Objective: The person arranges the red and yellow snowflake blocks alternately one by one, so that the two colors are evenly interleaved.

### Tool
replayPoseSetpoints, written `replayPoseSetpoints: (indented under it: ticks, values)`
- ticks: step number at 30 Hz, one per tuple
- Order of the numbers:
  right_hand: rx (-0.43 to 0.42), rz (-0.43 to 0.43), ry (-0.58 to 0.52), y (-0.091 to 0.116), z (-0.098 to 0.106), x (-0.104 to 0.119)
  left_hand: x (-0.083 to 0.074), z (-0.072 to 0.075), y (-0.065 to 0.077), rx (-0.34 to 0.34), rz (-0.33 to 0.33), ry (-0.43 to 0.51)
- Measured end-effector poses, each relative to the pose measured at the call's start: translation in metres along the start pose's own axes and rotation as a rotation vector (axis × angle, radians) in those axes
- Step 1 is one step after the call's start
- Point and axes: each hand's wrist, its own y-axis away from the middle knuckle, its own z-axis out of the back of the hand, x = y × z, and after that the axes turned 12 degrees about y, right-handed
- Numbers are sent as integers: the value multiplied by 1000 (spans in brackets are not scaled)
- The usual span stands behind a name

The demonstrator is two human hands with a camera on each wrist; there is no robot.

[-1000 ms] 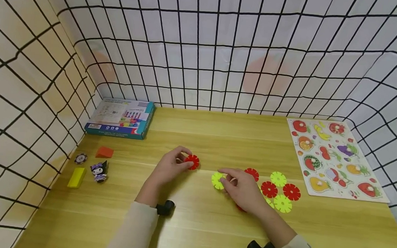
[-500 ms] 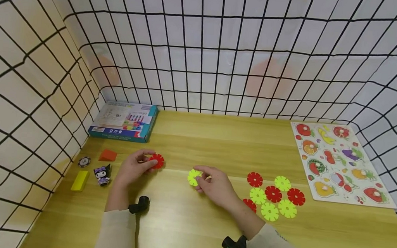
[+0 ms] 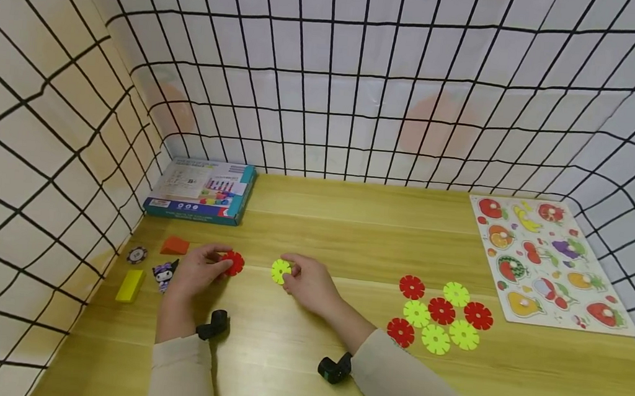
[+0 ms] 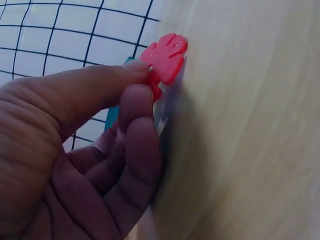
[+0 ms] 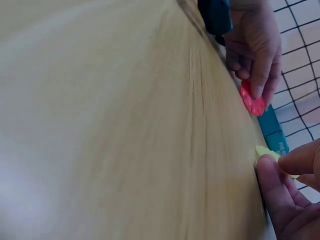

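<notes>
My left hand (image 3: 195, 273) pinches a red notched plastic disc (image 3: 233, 263) between thumb and forefinger, over the left part of the table. The left wrist view shows the same red disc (image 4: 166, 59) at the fingertips, its slots visible along the edge. To the right of it, my right hand (image 3: 313, 283) pinches a yellow-green notched disc (image 3: 280, 271). In the right wrist view only the edge of the yellow-green disc (image 5: 267, 151) shows; thumb and finger cover the rest. A small gap separates the two discs. Behind my left wrist a small doll figurine (image 3: 163, 275) is partly hidden.
Several red and yellow-green discs (image 3: 442, 311) lie grouped on the table's right. Beyond them is a fruit picture board (image 3: 547, 266). At the left are a flat box (image 3: 200, 190), an orange block (image 3: 175, 246), a poker chip (image 3: 136, 254) and a yellow block (image 3: 130, 286). A black grid backdrop (image 3: 353, 101) surrounds the table.
Both hands have moved left across the table, carrying their discs. The right hand has come away from the grouped discs, uncovering them. The left hand now partly covers the figurine.
</notes>
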Motion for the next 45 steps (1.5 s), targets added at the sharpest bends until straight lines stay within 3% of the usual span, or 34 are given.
replayPoseSetpoints:
  ticks: [6, 11, 15, 22, 28, 32, 45]
  values:
    - [-31, 79, 357, -19, -7, 6, -2, 3, 2, 44, 20, -72]
    - [-21, 88, 531, -32, -15, 10, -3, 6, 0, 71, 57, -106]
    - [-23, 79, 629, -36, -22, 16, -2, 8, 0, 60, 37, -112]
    - [0, 97, 648, -39, -28, 24, 0, 9, -2, 50, -12, -81]
    - [43, 149, 698, -43, -28, 22, -2, 9, 1, 22, 36, -67]
    - [47, 126, 690, -45, -30, 24, -3, 10, 2, 18, 61, -48]
    - [37, 71, 698, -44, -35, 25, -2, 13, 3, 20, 54, -59]
